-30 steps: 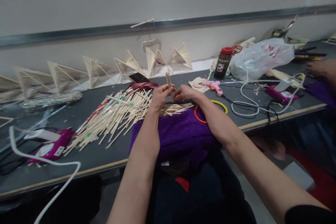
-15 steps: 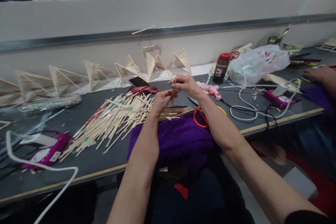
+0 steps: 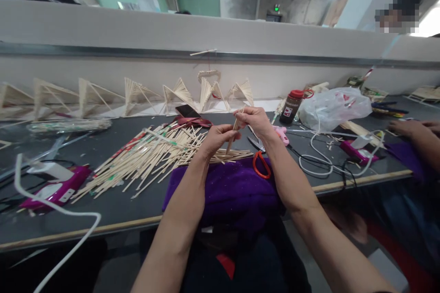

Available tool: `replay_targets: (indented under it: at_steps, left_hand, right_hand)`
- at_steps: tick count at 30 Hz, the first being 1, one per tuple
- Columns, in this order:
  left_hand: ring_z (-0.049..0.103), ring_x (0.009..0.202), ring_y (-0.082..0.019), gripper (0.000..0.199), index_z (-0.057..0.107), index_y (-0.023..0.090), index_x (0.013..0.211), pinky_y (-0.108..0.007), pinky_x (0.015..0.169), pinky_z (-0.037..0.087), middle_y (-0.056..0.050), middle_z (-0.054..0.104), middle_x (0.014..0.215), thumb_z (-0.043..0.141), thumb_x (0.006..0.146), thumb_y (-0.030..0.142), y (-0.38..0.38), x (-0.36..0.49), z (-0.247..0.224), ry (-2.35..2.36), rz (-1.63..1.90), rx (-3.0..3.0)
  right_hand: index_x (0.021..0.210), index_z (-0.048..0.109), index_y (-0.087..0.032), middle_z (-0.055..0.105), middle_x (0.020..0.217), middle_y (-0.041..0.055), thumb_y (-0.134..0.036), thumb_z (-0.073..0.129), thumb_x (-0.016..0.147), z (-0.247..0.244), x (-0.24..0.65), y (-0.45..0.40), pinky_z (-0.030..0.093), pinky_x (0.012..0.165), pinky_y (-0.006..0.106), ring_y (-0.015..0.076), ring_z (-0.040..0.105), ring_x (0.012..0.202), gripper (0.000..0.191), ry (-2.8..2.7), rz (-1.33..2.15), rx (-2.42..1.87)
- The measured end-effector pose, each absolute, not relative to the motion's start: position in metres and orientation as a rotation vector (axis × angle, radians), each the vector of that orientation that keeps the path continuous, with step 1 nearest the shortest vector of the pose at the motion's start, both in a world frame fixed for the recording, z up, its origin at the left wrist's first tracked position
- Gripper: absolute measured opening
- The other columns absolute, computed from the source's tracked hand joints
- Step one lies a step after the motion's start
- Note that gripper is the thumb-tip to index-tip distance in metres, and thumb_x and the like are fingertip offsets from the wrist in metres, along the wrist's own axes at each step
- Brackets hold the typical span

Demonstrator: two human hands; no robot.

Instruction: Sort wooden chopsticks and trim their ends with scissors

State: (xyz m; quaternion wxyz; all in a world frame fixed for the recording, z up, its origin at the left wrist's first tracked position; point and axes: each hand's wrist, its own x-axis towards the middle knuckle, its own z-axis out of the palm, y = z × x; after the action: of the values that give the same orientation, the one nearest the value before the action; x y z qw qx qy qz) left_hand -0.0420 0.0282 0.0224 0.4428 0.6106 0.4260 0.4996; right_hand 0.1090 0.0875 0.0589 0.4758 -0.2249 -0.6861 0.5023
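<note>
My left hand (image 3: 220, 138) has its fingers closed on the lower part of a few thin wooden sticks (image 3: 228, 146). At the upper part of the same sticks, my right hand (image 3: 252, 119) is pinched shut. The sticks lean slightly, their lower ends pointing down towards the bench. Beneath and left of my hands spreads a loose pile of wooden sticks (image 3: 147, 160). A purple cloth (image 3: 233, 185) lies at the bench edge under my forearms. Red-handled scissors (image 3: 261, 165) rest beside my right wrist, and a pink glue gun (image 3: 281, 135) lies partly hidden behind that wrist.
Fan-shaped stick structures (image 3: 137, 96) line the wall. A dark phone (image 3: 187, 111), a red-capped bottle (image 3: 292, 106) and a plastic bag (image 3: 335, 107) stand or lie behind. Magenta power strips (image 3: 57, 192) with cables sit at both sides. Another person's hand (image 3: 405, 127) is at the right.
The view has tilted up and shifted slightly. The sticks between my hands have gone from nearly upright to more slanted, and both hands still hold them.
</note>
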Motion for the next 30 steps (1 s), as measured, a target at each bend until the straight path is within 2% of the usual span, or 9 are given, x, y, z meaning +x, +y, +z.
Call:
replay_targets:
  at_steps: [5, 9, 14, 20, 23, 30]
  left_hand:
    - [0.066, 0.076, -0.021, 0.029, 0.069, 0.015, 0.089, -0.034, 0.074, 0.050, -0.009, 0.070, 0.080, 0.064, 0.071, 0.037, 0.027, -0.040, 0.022, 1.032, 1.224, 1.402]
    - [0.065, 0.074, -0.019, 0.027, 0.069, 0.015, 0.087, -0.033, 0.072, 0.051, -0.008, 0.070, 0.081, 0.063, 0.071, 0.036, 0.028, -0.037, 0.021, 1.024, 1.272, 1.403]
    - [0.064, 0.070, -0.018, 0.024, 0.069, 0.015, 0.083, -0.031, 0.069, 0.050, -0.007, 0.070, 0.076, 0.063, 0.071, 0.034, 0.029, -0.037, 0.020, 1.006, 1.340, 1.396]
    - [0.064, 0.071, -0.018, 0.026, 0.069, 0.014, 0.085, -0.033, 0.072, 0.049, -0.006, 0.069, 0.075, 0.062, 0.071, 0.035, 0.031, -0.040, 0.016, 1.015, 1.328, 1.415]
    - [0.063, 0.072, -0.018, 0.028, 0.069, 0.013, 0.086, -0.031, 0.072, 0.048, -0.005, 0.069, 0.075, 0.063, 0.071, 0.036, 0.032, -0.039, 0.017, 0.993, 1.350, 1.412]
    - [0.061, 0.069, -0.015, 0.031, 0.069, 0.013, 0.084, -0.027, 0.069, 0.047, -0.006, 0.067, 0.075, 0.065, 0.072, 0.041, 0.026, -0.035, 0.025, 0.916, 1.416, 1.468]
  right_hand:
    - [0.063, 0.063, -0.014, 0.052, 0.051, -0.0029, -0.037, 0.068, 0.065, 0.053, 0.107, 0.091, 0.042, 0.049, 0.021, 0.0071, 0.048, 0.048, 0.024, -1.654, 1.255, -0.566]
    - [0.061, 0.063, -0.014, 0.056, 0.053, -0.0017, -0.036, 0.068, 0.065, 0.052, 0.105, 0.089, 0.043, 0.050, 0.021, 0.0076, 0.050, 0.049, 0.023, -1.659, 1.241, -0.566]
    - [0.070, 0.066, -0.015, 0.058, 0.055, -0.0017, -0.036, 0.068, 0.066, 0.052, 0.103, 0.087, 0.043, 0.051, 0.021, 0.0082, 0.051, 0.050, 0.021, -1.676, 1.239, -0.584]
    - [0.073, 0.067, -0.014, 0.058, 0.054, -0.0023, -0.035, 0.068, 0.066, 0.051, 0.103, 0.089, 0.041, 0.049, 0.020, 0.0073, 0.049, 0.048, 0.022, -1.684, 1.241, -0.546]
    - [0.068, 0.066, -0.014, 0.058, 0.053, -0.0026, -0.033, 0.067, 0.067, 0.053, 0.103, 0.086, 0.042, 0.050, 0.021, 0.0079, 0.050, 0.048, 0.019, -1.708, 1.217, -0.508]
    - [0.057, 0.061, -0.016, 0.058, 0.059, -0.0005, -0.032, 0.066, 0.068, 0.062, 0.104, 0.073, 0.043, 0.056, 0.021, 0.0125, 0.058, 0.067, 0.020, -1.780, 1.064, -0.505]
